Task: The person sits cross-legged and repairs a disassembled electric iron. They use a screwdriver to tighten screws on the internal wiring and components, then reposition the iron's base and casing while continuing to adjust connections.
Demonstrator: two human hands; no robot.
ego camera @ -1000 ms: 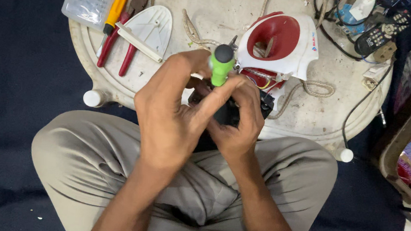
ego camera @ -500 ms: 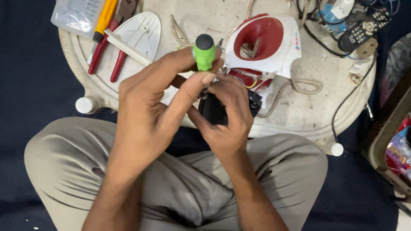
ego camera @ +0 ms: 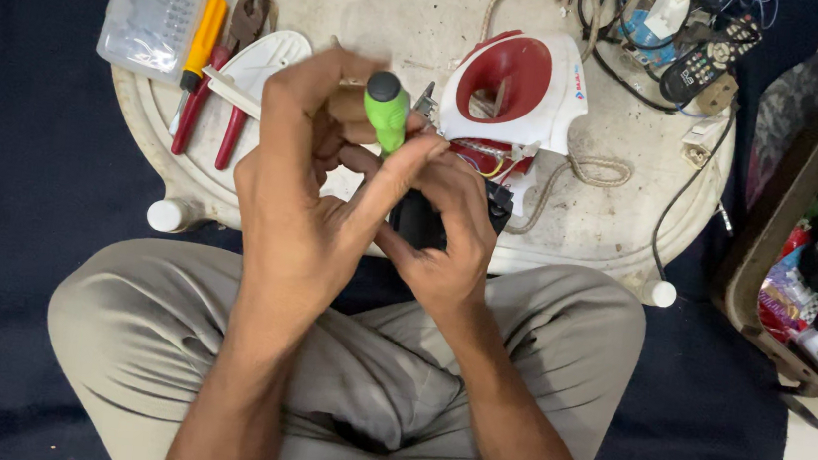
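A green-handled screwdriver point(ego camera: 387, 110) is gripped by the left hand point(ego camera: 306, 210); a black part point(ego camera: 422, 219) is clasped in the right hand point(ego camera: 443, 238) at the table's point(ego camera: 619, 230) near edge; the iron point(ego camera: 512, 95) lies opened, reassembly undone

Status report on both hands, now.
Left hand grips green-handled screwdriver. Right hand holds small black part. Nothing blocks them; opened red-and-white iron lies beyond.

A person is showing two bare forearms and two bare hands — the left hand point(ego camera: 305, 220) and the right hand point(ego camera: 448, 239). No sleeves, rings, watch or gloves are showing. The person is wearing plain grey-beige trousers point(ego camera: 169, 337) — the cloth is creasing over the thighs and bunching in soft folds at the lap.
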